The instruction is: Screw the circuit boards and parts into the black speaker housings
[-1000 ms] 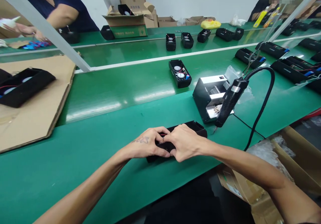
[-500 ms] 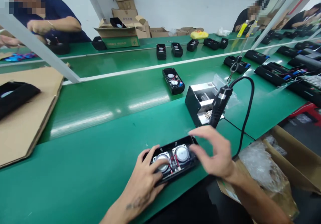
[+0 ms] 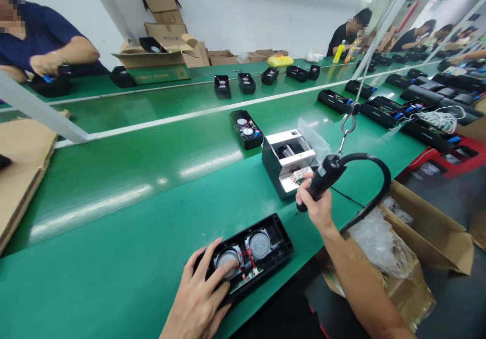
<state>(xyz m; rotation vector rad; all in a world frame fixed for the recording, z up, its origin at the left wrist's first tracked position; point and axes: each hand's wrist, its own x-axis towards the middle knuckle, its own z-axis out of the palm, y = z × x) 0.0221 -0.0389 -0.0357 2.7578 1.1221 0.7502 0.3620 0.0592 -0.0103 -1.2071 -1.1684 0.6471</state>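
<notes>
My left hand (image 3: 205, 288) grips the left end of a black speaker housing (image 3: 279, 248), fingers across its top and thumb at the near side. Inside the housing sit two round speakers (image 3: 259, 244), red wires and a green circuit board (image 3: 246, 280). The left speaker is partly under my fingers. My right hand (image 3: 317, 207) is wrapped round a black electric screwdriver (image 3: 325, 177), which hangs from a metal hook (image 3: 348, 124) and has a thick black cable. Just behind that hand stands a small black-and-silver screw feeder (image 3: 286, 157).
Another open speaker housing (image 3: 246, 130) lies beyond the mat, left of the feeder. Several black housings (image 3: 383, 112) crowd the right side. A flat cardboard sheet (image 3: 26, 162) and a slanted white post (image 3: 41, 106) are at left. A co-worker's hand (image 3: 47, 65) works across the line.
My right hand has left the housing's right end and taken hold of the electric screwdriver, which is now tilted. My left hand stays on the housing. The view has shifted to the right.
</notes>
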